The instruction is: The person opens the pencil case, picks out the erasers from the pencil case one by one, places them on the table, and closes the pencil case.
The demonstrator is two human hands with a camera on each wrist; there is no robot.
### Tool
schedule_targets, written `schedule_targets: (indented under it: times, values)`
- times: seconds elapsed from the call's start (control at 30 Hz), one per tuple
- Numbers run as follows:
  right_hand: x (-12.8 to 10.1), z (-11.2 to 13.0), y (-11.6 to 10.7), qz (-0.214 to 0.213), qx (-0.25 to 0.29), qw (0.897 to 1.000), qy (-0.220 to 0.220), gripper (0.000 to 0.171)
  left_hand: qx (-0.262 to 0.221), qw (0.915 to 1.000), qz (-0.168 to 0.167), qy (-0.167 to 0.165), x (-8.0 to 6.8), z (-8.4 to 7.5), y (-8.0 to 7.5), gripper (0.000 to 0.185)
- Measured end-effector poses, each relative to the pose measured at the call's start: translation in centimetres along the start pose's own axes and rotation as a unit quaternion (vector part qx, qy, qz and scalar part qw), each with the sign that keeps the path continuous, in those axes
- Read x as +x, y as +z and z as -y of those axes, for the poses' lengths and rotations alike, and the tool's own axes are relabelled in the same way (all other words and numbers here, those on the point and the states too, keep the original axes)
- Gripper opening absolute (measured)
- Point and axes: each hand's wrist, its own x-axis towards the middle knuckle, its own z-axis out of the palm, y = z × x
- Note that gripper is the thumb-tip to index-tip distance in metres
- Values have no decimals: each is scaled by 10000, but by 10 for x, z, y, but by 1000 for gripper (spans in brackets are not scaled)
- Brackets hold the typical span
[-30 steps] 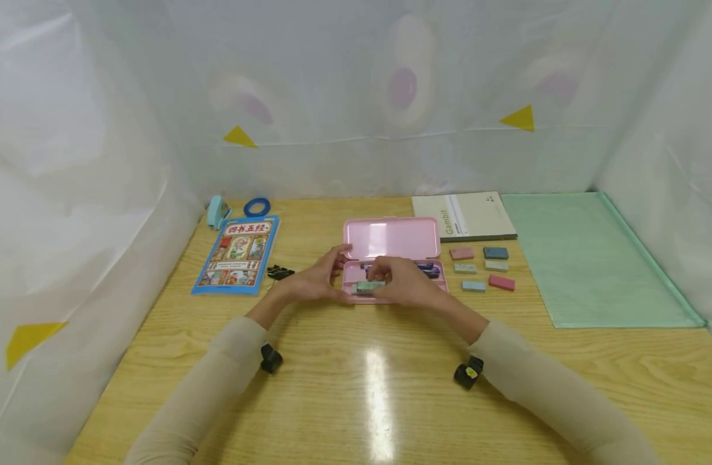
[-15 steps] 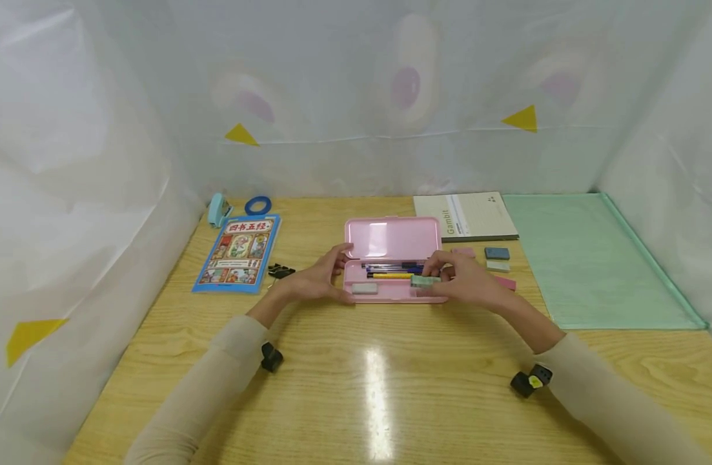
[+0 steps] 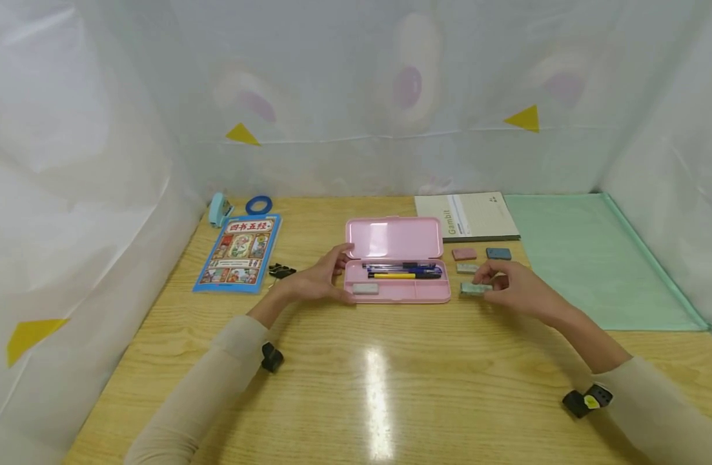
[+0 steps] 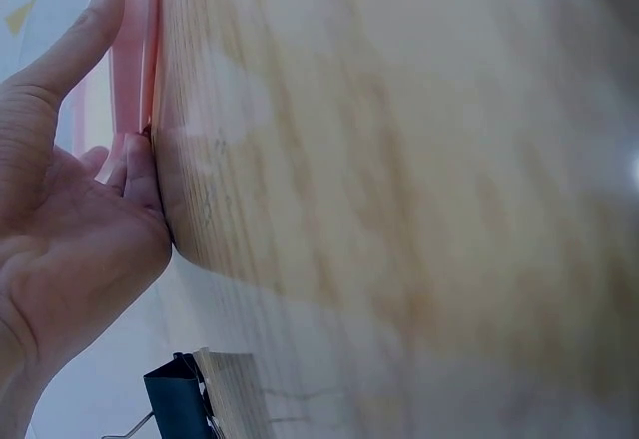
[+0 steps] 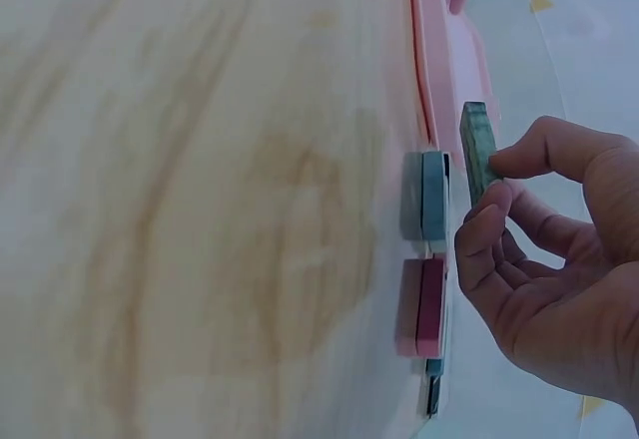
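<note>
An open pink pencil case [image 3: 394,234] sits mid-table, holding several pens [image 3: 402,271] in its rear compartment. One pale grey eraser [image 3: 365,289] lies in its front left compartment. My left hand [image 3: 317,281] holds the case's left end, thumb at the front corner and fingers farther back. Right of the case, my right hand [image 3: 521,290] pinches a green eraser [image 5: 478,150] between thumb and fingertips, above the table. The right wrist view shows a light blue eraser [image 5: 433,196] and a dark pink eraser [image 5: 430,306] beside that hand.
Past my right hand lie a pink eraser [image 3: 464,254], a blue eraser [image 3: 498,253] and a pale eraser [image 3: 467,268]. A notebook [image 3: 478,213] and green mat [image 3: 611,271] are behind and right. A blue book [image 3: 236,252], black clips [image 3: 282,271], tape [image 3: 259,205] and stapler [image 3: 219,210] stand left.
My right hand has carried the green eraser out of the pencil case's front compartment and rightward to the loose erasers. The left hand stays at the case's left end.
</note>
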Motion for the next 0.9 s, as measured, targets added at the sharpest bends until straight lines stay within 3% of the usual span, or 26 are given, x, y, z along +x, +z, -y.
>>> schedule_targets:
  times: [0.4, 0.77, 0.9]
  values:
    - [-4, -10, -1, 64, -546, 9983, -169, 20, 14, 10000, 12, -5, -1, -1, 0, 115]
    - [-7, -10, -2, 36, -497, 9986, -188, 23, -38, 10000, 19, -83, -2, -2, 1, 115]
    - [-8, -5, -6, 52, -251, 9996, -99, 22, -36, 10000, 23, -73, -2, -2, 0, 114]
